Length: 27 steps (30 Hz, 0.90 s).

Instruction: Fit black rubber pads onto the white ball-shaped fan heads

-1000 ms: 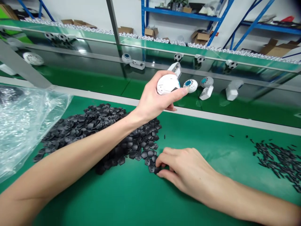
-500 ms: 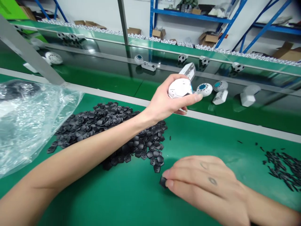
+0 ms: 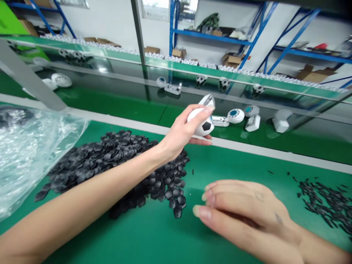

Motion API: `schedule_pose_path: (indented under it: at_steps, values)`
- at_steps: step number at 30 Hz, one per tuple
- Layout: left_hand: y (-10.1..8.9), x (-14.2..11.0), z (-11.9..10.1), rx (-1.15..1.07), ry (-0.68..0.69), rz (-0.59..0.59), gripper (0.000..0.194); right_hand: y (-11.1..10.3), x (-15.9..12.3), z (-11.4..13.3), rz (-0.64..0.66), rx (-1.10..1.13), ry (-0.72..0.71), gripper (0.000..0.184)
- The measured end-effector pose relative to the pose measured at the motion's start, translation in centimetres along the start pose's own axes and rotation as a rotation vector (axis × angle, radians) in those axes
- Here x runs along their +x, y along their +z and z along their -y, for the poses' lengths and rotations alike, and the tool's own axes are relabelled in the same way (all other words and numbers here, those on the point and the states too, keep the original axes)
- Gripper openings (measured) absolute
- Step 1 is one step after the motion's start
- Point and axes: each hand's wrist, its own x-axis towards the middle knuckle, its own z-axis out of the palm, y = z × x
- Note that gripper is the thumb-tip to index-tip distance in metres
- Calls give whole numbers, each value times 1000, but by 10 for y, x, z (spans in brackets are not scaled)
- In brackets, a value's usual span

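Note:
My left hand (image 3: 184, 128) is closed around a white football-patterned ball piece (image 3: 200, 125) with a black pentagon patch, held above the bench's far edge. A white rectangular part (image 3: 206, 99) projects behind the ball. My right hand (image 3: 247, 212) hovers low over the green bench top, its fingers curled and a small gap showing between thumb and forefinger. Whatever it holds, if anything, is hidden beneath the fingers. To its left spreads a heap of black pentagonal plastic pieces (image 3: 121, 154), partly covered by my left forearm.
Small black slivers (image 3: 324, 200) lie at the right. A clear plastic bag (image 3: 41, 154) covers the left side. Beyond the pale rail (image 3: 261, 152), white units with blue dials (image 3: 235, 116) and football-patterned balls (image 3: 224, 83) rest on the green line. A slanted metal post (image 3: 33, 75) stands left.
The black pentagonal piece at my right fingertips is no longer visible, and the hand has lifted slightly. My left hand has turned the ball, bringing its black patch into view. The camera view has shifted.

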Motion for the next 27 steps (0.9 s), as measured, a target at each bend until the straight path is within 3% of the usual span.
schedule_pose_path:
  at_steps: [5, 10, 13, 17, 22, 27]
  values:
    - [2, 0, -2, -205, -155, 21, 23, -31, 37, -8, -156, -121, -64, 11]
    - [7, -6, -3, -165, -143, 70, 16, -51, 55, -17, -272, -91, -151, 33]
    - [9, -10, -2, -120, -114, 81, 19, -49, 57, -23, -333, -40, -69, 25]
    - [12, -12, 1, -63, -75, 92, 19, -43, 58, -26, -316, 45, -18, 17]
    - [12, -15, 8, 132, 96, 85, 22, -40, 62, -27, -357, 127, 66, 12]
    - [12, -21, 8, 328, 228, 38, 25, -37, 66, -31, -356, 359, 377, 12]
